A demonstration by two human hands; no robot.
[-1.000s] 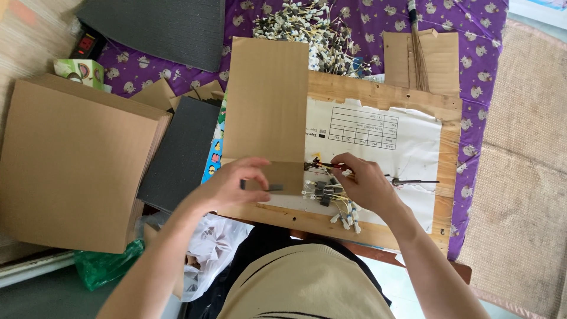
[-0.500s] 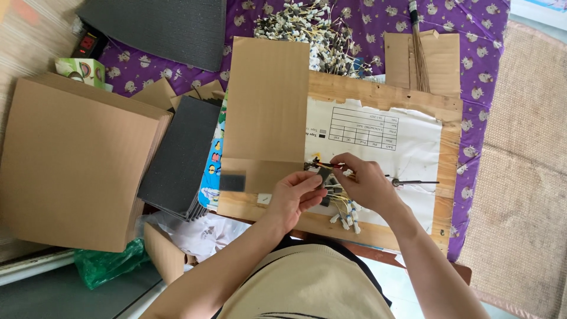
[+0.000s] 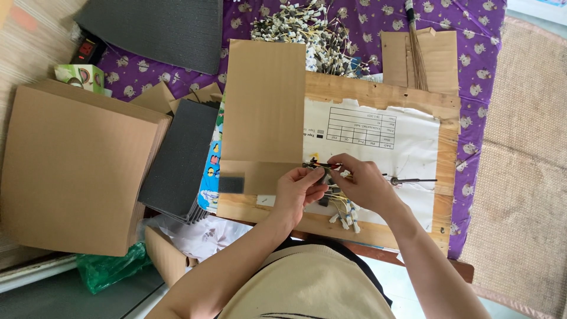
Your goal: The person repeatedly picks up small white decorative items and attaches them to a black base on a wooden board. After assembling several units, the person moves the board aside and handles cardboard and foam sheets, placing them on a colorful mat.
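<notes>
Perhaps wire bundle (image 3: 342, 204), half-hidden behind hands (image 3: 333, 186).

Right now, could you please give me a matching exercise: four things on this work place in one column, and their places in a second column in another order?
Things:
1. stack of dark grey foam sheets
2. heap of small white artificial flowers
3. large brown cardboard sheets
4. white printed paper sheet

Places:
A. far left
B. on the wooden board
C. top centre, on purple cloth
D. just left of the wooden board

Pairs: 1-D, 2-C, 3-A, 4-B
</notes>
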